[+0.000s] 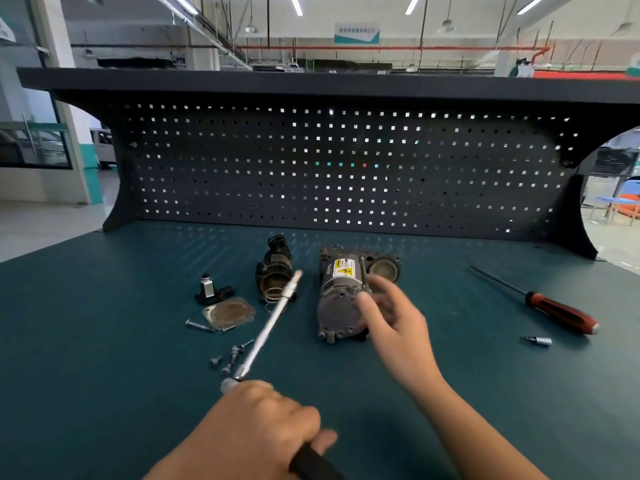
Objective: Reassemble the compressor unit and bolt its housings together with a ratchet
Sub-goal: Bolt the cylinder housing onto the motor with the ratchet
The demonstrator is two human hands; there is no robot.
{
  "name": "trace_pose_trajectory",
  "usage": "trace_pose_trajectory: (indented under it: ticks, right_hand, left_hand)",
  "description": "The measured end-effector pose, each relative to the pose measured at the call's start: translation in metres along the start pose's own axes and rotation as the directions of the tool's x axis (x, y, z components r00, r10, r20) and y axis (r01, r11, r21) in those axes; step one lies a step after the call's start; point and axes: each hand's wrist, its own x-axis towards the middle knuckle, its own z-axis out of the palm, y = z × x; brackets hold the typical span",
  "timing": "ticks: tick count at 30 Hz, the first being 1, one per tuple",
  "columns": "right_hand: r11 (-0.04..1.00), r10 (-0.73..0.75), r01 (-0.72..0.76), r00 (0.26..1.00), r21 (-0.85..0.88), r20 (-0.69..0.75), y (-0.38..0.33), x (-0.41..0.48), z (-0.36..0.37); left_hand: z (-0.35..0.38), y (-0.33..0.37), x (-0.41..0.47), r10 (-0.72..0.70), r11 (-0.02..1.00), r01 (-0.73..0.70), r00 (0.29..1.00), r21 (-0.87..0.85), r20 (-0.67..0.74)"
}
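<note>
The left grip [263, 420] curls tight round the black handle of the ratchet [268, 323], whose shaft points toward 1 o'clock over the desk [104, 341]. The compressor [337, 299] lies at 11 o'clock of the right grip [391, 320], whose thumb touches it. Blur hides whether the fingers clasp it.

Not much legible here tbh. The grey cylindrical metal compressor body [337, 306] in the middle of the frame has a white-and-yellow sticker [343, 268] on its side. There's what looks like a black warning triangle on the yellow part, plus a dark bar and a few lines of tiny print on the white, all too small to make out. Top centre, a white hanging sign with a teal bottom edge [356, 32] carries one line of characters, too blurry to read.
</note>
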Motion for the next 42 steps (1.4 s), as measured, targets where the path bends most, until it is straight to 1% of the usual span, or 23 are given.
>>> trace_pose_trajectory:
  ticks: [1,3,4,6,8,10,12,13,14,15,16,18,19,20,22,24,26,30,34,36,38,40,42]
  right_hand:
    - [0.982,0.122,-0.137,0.986,0.132,0.114,-0.007,-0.003,0.002]
    - [0.916,0.255,-0.333,0.914,0.223,0.315,-0.016,-0.005,0.002]
    - [0.894,0.281,-0.376,0.894,0.244,0.348,-0.018,-0.005,0.000]
    - [0.861,0.332,-0.423,0.888,0.283,0.317,-0.017,-0.001,-0.005]
    - [0.838,0.380,-0.453,0.885,0.305,0.271,-0.014,0.001,-0.012]
    - [0.796,0.434,-0.488,0.873,0.357,0.223,-0.011,0.004,-0.016]
    - [0.716,0.487,-0.515,0.852,0.471,0.192,-0.009,0.007,-0.019]
    - [0.668,0.504,-0.517,0.844,0.535,0.186,-0.009,0.008,-0.020]
    - [0.623,0.513,-0.510,0.839,0.593,0.183,-0.010,0.009,-0.020]
    - [0.582,0.516,-0.497,0.837,0.644,0.180,-0.010,0.010,-0.020]
    - [0.546,0.518,-0.483,0.837,0.685,0.177,-0.010,0.010,-0.019]
    - [0.485,0.521,-0.456,0.836,0.746,0.172,-0.009,0.010,-0.018]
    - [0.457,0.522,-0.444,0.835,0.771,0.172,-0.009,0.010,-0.017]
    - [0.433,0.522,-0.434,0.836,0.790,0.173,-0.009,0.010,-0.017]
    - [0.399,0.516,-0.423,0.837,0.814,0.182,-0.009,0.009,-0.017]
    - [0.378,0.510,-0.422,0.838,0.824,0.195,-0.010,0.007,-0.017]
    - [0.378,0.502,-0.437,0.837,0.816,0.216,-0.012,0.004,-0.016]
    - [0.417,0.464,-0.515,0.829,0.749,0.311,-0.015,-0.003,-0.019]
    - [0.515,0.374,-0.592,0.806,0.620,0.459,-0.023,-0.012,-0.024]
    - [0.575,0.327,-0.588,0.803,0.569,0.499,-0.027,-0.016,-0.026]
    - [0.668,0.271,-0.556,0.800,0.494,0.535,-0.029,-0.021,-0.031]
    - [0.782,0.205,-0.490,0.786,0.385,0.584,-0.030,-0.026,-0.038]
    - [0.879,0.164,-0.407,0.747,0.249,0.644,-0.033,-0.031,-0.042]
  left_hand:
    - [0.000,0.005,0.005,0.084,0.996,-0.086,0.996,0.029,0.043]
    - [0.005,0.011,0.015,0.202,0.975,-0.209,0.975,0.072,0.089]
    - [0.008,0.014,0.019,0.230,0.962,-0.241,0.968,0.125,0.095]
    - [0.011,0.018,0.025,0.229,0.944,-0.239,0.971,0.226,0.071]
    - [0.009,0.021,0.029,0.234,0.963,-0.229,0.972,0.145,-0.019]
    - [0.004,0.017,0.031,0.159,0.985,-0.166,0.981,-0.054,-0.114]
    - [0.000,0.008,0.033,-0.140,0.966,0.095,0.974,-0.241,-0.179]
    - [-0.001,0.003,0.034,-0.337,0.888,0.249,0.925,-0.385,-0.178]
    - [-0.002,-0.002,0.034,-0.519,0.744,0.383,0.848,-0.547,-0.112]
    - [-0.001,-0.006,0.034,-0.644,0.552,0.461,0.765,-0.695,-0.005]
    - [0.000,-0.008,0.033,-0.706,0.332,0.498,0.694,-0.801,0.139]
    - [0.006,-0.011,0.033,-0.692,-0.064,0.461,0.618,-0.885,0.372]
    - [0.010,-0.009,0.033,-0.661,-0.214,0.433,0.596,-0.876,0.456]
    - [0.012,-0.006,0.035,-0.632,-0.326,0.408,0.577,-0.853,0.518]
    - [0.011,0.001,0.042,-0.594,-0.492,0.358,0.528,-0.794,0.607]
    - [0.009,0.003,0.048,-0.532,-0.689,0.248,0.466,-0.681,0.708]
    - [0.007,-0.001,0.051,-0.447,-0.815,0.141,0.465,-0.562,0.764]
    - [0.004,-0.009,0.050,-0.382,-0.878,0.039,0.543,-0.477,0.748]
    - [-0.002,-0.018,0.039,-0.250,-0.945,-0.030,0.709,-0.326,0.659]
    - [-0.003,-0.022,0.031,-0.118,-0.984,-0.012,0.791,-0.178,0.600]
    - [-0.007,-0.021,0.028,-0.023,-0.987,0.078,0.795,-0.140,0.606]
    - [-0.014,-0.020,0.019,-0.025,-0.957,0.161,0.782,-0.241,0.623]
    - [-0.017,-0.015,0.013,-0.005,-0.924,0.218,0.815,-0.315,0.579]
